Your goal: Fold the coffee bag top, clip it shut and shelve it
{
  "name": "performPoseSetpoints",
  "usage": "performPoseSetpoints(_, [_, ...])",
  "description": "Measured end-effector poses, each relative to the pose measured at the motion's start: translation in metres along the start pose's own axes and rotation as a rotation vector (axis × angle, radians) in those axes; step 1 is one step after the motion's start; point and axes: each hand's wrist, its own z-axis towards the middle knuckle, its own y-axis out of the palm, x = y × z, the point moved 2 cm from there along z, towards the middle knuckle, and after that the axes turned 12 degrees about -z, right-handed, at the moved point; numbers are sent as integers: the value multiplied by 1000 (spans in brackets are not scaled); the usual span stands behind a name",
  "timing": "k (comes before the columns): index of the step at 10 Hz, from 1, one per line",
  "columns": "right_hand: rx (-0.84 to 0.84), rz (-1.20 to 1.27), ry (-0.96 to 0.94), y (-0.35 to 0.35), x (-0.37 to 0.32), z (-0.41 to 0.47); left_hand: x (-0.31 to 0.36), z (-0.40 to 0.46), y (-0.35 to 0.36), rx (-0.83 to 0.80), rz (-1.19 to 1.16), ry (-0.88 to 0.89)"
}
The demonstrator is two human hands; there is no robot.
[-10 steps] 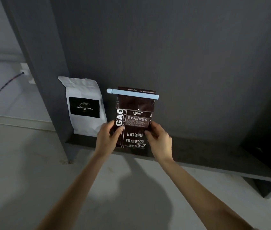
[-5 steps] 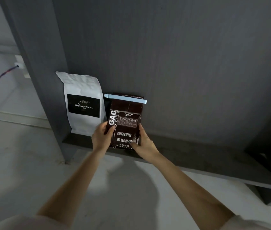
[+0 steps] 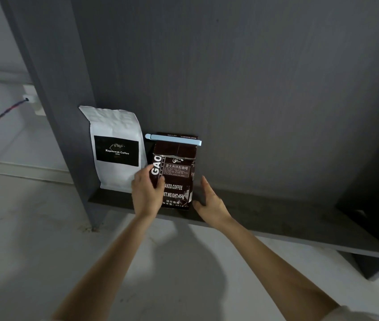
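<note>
A dark brown coffee bag (image 3: 176, 172) stands upright on the dark grey shelf (image 3: 265, 212), its top folded down and held by a light blue clip (image 3: 173, 139). My left hand (image 3: 146, 193) still grips the bag's lower left edge, thumb across the front. Just right of the bag, my right hand (image 3: 209, 205) has its fingers spread, off the bag and holding nothing.
A white coffee bag (image 3: 114, 149) with a black label stands left of the brown one, against the shelf unit's side panel (image 3: 51, 89). The shelf runs on to the right. Beyond the panel a wall socket (image 3: 32, 98) has a cable plugged in; pale floor lies below.
The brown bag has gone back and down onto the shelf beside the white bag. My right hand has let go and drawn off to the right; the left keeps its hold.
</note>
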Motion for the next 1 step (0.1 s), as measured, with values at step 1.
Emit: performPoseSetpoints(1, [83,-86,-1,-14,5,-14,32,-14,4,-14,141,171])
